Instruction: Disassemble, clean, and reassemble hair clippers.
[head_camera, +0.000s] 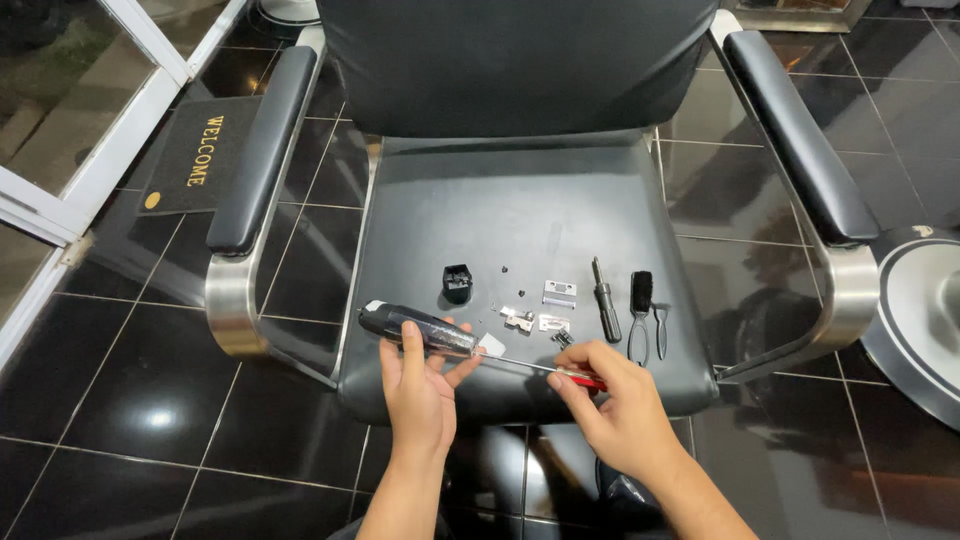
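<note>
My left hand (420, 385) grips a black hair clipper body (410, 327) lying across the front of the black chair seat (520, 210). In my right hand (610, 400) is a red-handled screwdriver (585, 378), its thin shaft pointing left with the tip at the clipper's end. Loose parts lie on the seat just beyond: a black plastic cap (457, 283), a metal blade (559, 293), small metal pieces (520, 319) and tiny screws.
A dark screwdriver bit holder (605, 300), a small black brush (641, 295) and a small tool (660, 318) lie at the seat's right. Padded armrests (262, 150) flank the seat. A doormat (195, 155) and another chair's round base (920, 320) are on the black tiled floor.
</note>
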